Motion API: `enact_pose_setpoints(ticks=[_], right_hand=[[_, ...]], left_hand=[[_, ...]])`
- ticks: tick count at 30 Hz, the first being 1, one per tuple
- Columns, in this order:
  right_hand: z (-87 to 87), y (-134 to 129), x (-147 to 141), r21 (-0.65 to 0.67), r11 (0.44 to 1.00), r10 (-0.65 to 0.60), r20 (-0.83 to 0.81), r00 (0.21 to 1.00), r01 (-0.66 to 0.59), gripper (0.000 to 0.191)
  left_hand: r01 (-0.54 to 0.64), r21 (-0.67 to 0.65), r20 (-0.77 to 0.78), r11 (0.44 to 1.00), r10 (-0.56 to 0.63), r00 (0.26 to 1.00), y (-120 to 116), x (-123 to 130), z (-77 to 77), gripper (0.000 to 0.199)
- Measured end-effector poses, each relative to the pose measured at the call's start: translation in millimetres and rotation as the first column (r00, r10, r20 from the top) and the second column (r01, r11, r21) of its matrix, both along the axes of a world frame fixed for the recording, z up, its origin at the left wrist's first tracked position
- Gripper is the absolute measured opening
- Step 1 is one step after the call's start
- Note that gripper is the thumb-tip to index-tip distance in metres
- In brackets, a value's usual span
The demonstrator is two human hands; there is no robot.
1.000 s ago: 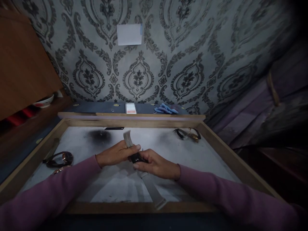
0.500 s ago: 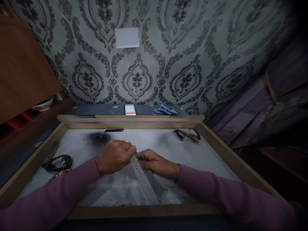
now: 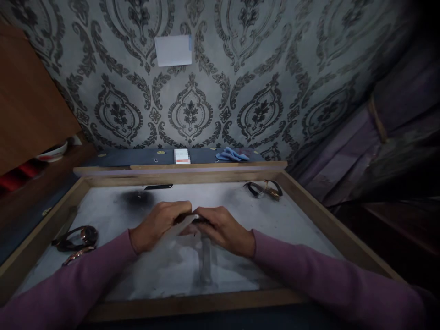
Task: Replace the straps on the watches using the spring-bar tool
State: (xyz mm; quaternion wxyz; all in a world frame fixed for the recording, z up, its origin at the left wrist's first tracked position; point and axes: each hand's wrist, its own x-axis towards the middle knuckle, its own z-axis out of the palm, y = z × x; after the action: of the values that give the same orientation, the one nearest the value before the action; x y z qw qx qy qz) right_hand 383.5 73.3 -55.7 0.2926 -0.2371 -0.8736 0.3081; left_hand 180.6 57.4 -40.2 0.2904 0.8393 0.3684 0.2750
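Note:
Over the middle of the tray, my left hand and my right hand meet with curled fingers around a white-strapped watch. Its pale strap is smeared by motion and slants down to the left, below my left hand. A second grey, strap-like band hangs blurred under my right hand. Most of the watch's body is hidden by my fingers. Close to my left sleeve lie a dark wristwatch and a rose-gold one.
The shallow wooden-framed tray has a white bottom. Glossy black and gold bands lie in its far right corner, and a thin black strip at the far edge. Behind it are a blue cloth and a small white box.
The pale strap has swung from hanging down to the right to slanting down to the left. My left hand has lowered and turned, its fingers now at the watch's body. The view has shifted slightly.

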Motion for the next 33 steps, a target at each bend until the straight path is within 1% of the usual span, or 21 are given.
enact_pose_setpoints(ticks=[1, 3, 6, 7, 9, 10, 12, 13, 15, 18, 20, 22, 26, 29, 33], right_hand=[[-1.4, 2.3, 2.9, 0.083, 0.996, -0.035, 0.016, 0.999, 0.034, 0.021], [-4.1, 6.6, 8.5, 0.245, 0.966, -0.102, 0.042, 0.994, 0.089, 0.021], [-7.4, 10.6, 14.9, 0.456, 0.878, -0.191, 0.049, 0.98, 0.149, 0.027], [-7.9, 11.1, 16.1, 0.508, 0.847, -0.212, 0.053, 0.976, 0.157, 0.028], [-8.0, 10.8, 17.0, 0.588, 0.792, -0.245, 0.061, 0.968, 0.164, 0.03], [-7.5, 10.4, 17.0, 0.617, 0.769, -0.259, 0.062, 0.964, 0.167, 0.032], [-5.9, 9.4, 16.5, 0.658, 0.732, -0.277, 0.053, 0.959, 0.175, 0.034], [-5.1, 9.1, 16.2, 0.672, 0.717, -0.284, 0.042, 0.958, 0.183, 0.035], [-3.9, 8.8, 15.9, 0.692, 0.696, -0.284, 0.02, 0.959, 0.191, 0.035], [-4.2, 9.2, 16.6, 0.695, 0.691, -0.271, -0.007, 0.962, 0.2, 0.033], [-5.4, 9.8, 17.4, 0.679, 0.699, -0.269, -0.038, 0.962, 0.222, 0.031], [-6.9, 10.5, 18.0, 0.659, 0.709, -0.278, -0.066, 0.958, 0.251, 0.031], [-8.1, 12.0, 17.7, 0.63, 0.726, -0.287, -0.085, 0.954, 0.275, 0.025], [-7.4, 13.1, 17.1, 0.616, 0.742, -0.271, -0.086, 0.959, 0.265, 0.021], [-6.7, 13.8, 17.4, 0.61, 0.747, -0.271, -0.082, 0.959, 0.263, 0.02]], left_hand=[[-0.005, 0.008, -0.029, 1.0, 0.005, 1.0, 1.5, -2.1, -0.9, 0.029], [-0.022, -0.011, -0.061, 1.0, 0.021, 0.998, 3.3, -5.3, -2.2, 0.017], [-0.018, -0.081, -0.03, 0.997, 0.015, 0.999, 3.1, -6.0, -1.2, 0.002], [-0.009, -0.111, -0.002, 0.994, 0.009, 1.0, 2.5, -5.2, -0.2, 0.003], [0.01, -0.204, 0.083, 0.979, 0.007, 0.996, 1.1, -2.5, 1.7, 0.019], [0.021, -0.269, 0.147, 0.963, 0.02, 0.989, 0.4, -0.9, 2.2, 0.028], [0.064, -0.418, 0.286, 0.906, 0.065, 0.956, -0.8, 2.1, 2.1, 0.04], [0.096, -0.483, 0.34, 0.871, 0.085, 0.937, -1.5, 3.5, 1.7, 0.041], [0.165, -0.572, 0.402, 0.804, 0.099, 0.91, -3.1, 6.0, 0.8, 0.037], [0.223, -0.641, 0.429, 0.734, 0.102, 0.897, -6.0, 8.7, 0.6, 0.029], [0.23, -0.658, 0.435, 0.717, 0.113, 0.893, -7.3, 9.0, 0.9, 0.028], [0.226, -0.654, 0.431, 0.721, 0.111, 0.895, -7.5, 8.3, 1.2, 0.028], [0.205, -0.629, 0.408, 0.75, 0.094, 0.908, -6.1, 5.8, 0.9, 0.027], [0.196, -0.632, 0.398, 0.75, 0.098, 0.912, -5.4, 4.8, 0.8, 0.024], [0.188, -0.634, 0.384, 0.75, 0.094, 0.919, -5.6, 4.3, 1.4, 0.023]])
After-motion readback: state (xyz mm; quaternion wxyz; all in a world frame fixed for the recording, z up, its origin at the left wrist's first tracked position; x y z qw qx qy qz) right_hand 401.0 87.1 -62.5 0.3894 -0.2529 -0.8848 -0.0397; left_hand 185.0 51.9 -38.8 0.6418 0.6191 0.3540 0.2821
